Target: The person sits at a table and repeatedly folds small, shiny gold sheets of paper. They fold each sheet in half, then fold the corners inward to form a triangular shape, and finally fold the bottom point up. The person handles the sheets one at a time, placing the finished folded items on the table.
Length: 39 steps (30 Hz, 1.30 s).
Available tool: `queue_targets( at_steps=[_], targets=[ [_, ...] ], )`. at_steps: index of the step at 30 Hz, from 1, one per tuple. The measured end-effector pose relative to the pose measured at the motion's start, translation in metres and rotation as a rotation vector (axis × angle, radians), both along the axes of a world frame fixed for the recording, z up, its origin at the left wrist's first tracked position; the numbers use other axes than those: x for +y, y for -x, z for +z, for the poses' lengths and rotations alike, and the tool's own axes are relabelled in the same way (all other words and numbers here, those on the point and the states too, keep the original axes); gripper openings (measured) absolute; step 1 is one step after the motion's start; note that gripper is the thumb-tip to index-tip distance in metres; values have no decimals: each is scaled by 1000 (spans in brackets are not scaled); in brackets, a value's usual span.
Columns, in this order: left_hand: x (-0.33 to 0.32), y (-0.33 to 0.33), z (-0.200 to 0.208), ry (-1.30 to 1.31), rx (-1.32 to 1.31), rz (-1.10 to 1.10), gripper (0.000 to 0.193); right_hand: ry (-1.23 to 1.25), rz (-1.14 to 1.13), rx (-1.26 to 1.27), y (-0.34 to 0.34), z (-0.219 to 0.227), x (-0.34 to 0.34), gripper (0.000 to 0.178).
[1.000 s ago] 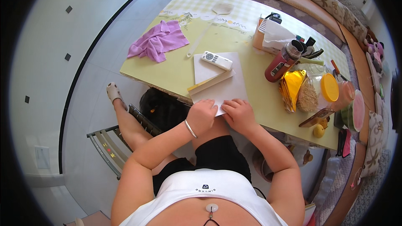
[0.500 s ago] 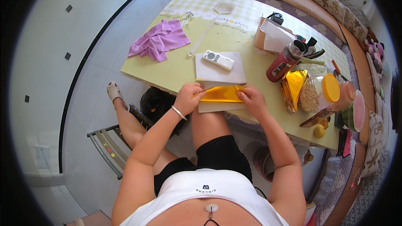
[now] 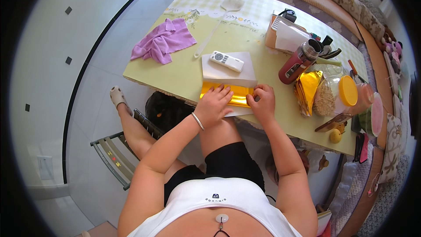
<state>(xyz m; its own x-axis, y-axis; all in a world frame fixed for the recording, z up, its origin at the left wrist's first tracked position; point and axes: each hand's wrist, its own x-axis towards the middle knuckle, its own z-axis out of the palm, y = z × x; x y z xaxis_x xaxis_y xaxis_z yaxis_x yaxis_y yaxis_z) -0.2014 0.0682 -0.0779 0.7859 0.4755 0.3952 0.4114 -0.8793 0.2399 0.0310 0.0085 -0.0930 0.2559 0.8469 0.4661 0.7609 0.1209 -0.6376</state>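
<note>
A folded strip of shiny gold foil paper (image 3: 239, 95) lies across a white sheet or pad (image 3: 239, 79) at the table's near edge. My left hand (image 3: 213, 104) rests flat on the strip's left part, fingers stretched out over the foil. At the strip's right end, my right hand (image 3: 264, 103) pinches the edge between thumb and bent fingers. A white remote control (image 3: 226, 61) sits on the far part of the white pad. To the right, more gold foil sheets (image 3: 308, 88) stand in a pile beside a clear jar (image 3: 324, 102) of pale grains.
A purple cloth (image 3: 164, 41) and a long-handled spatula (image 3: 215, 30) lie farther left on the table (image 3: 184, 77). On the right stand a red thermos (image 3: 298, 63), a tissue box (image 3: 287, 35), a yellow-lidded jar (image 3: 347, 91), a phone (image 3: 333, 123), a yellow fruit (image 3: 335, 136) and cut watermelon (image 3: 375, 116).
My left hand has let go of the foil's left edge and now lies flat on the strip. The right hand still pinches its end. The foil now lies against the white pad.
</note>
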Motion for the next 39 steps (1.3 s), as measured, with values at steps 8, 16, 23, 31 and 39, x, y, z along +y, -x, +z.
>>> queue_targets(
  at_steps=[8, 16, 23, 31, 39],
  targets=[
    [-13, 2, -5, -8, 165, 52, 80, 25, -10, 8, 0, 1, 0, 21],
    [-14, 3, 5, 91, 323, 47, 94, 3, 261, -584, 48, 17, -12, 77],
    [-8, 30, -4, 152, 384, 109, 94, 287, 256, -501, 17, 3, -34, 77],
    [36, 48, 7, 85, 415, 194, 83, 266, 261, -716, 13, 26, -33, 45],
    [-10, -13, 29, 6, 42, 65, 30, 45, 282, -525, 5, 11, -17, 15]
  ],
)
